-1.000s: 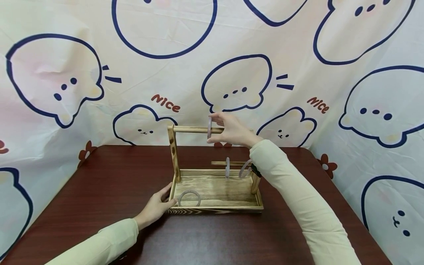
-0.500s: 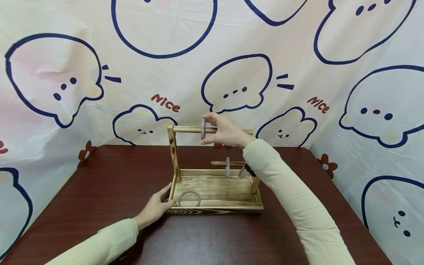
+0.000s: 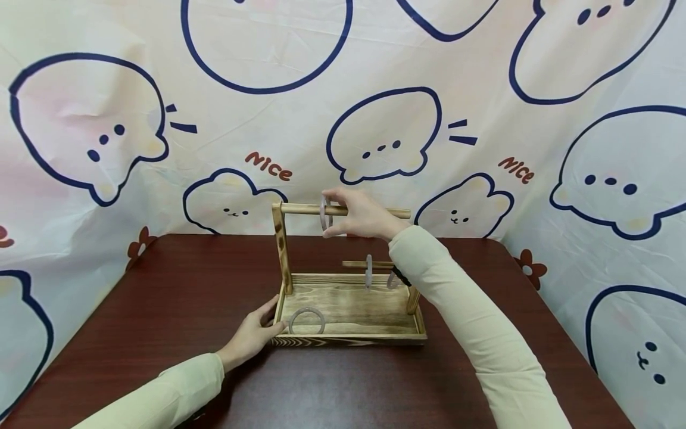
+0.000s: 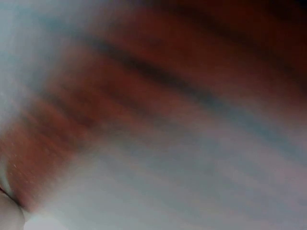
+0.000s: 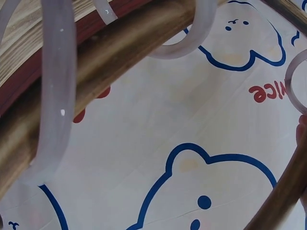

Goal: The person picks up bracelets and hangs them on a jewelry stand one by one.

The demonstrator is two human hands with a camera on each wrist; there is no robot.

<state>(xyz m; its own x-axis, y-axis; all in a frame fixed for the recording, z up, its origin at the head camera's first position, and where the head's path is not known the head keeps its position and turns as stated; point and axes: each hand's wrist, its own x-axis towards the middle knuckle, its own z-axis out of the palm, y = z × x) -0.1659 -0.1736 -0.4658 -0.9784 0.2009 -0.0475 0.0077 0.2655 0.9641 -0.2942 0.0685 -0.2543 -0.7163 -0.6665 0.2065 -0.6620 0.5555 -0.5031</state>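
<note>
In the head view my right hand (image 3: 364,214) pinches a pale translucent bangle (image 3: 323,214) between thumb and fingers, at the upper rod (image 3: 301,208) of a wooden bangle stand. The bangle appears to encircle the rod. My left hand (image 3: 249,336) grips the left front corner of the stand's tray (image 3: 348,341), thumb over the rim. Another bangle (image 3: 323,322) lies inside the tray near that thumb. On the lower rod (image 3: 354,264) hang two more bangles, also near in the right wrist view: one bangle (image 5: 58,96) and a second bangle (image 5: 205,24).
The stand rests on a dark red-brown table (image 3: 203,280). A cloth (image 3: 225,131) with cartoon drawings hangs behind and at both sides. The left upright (image 3: 281,250) carries the upper rod. My right sleeve (image 3: 466,322) hides part of the right upright. The left wrist view is blurred.
My right hand has moved left along the upper rod with the bangle, which now looks slightly turned. The left hand and the stand have stayed still.
</note>
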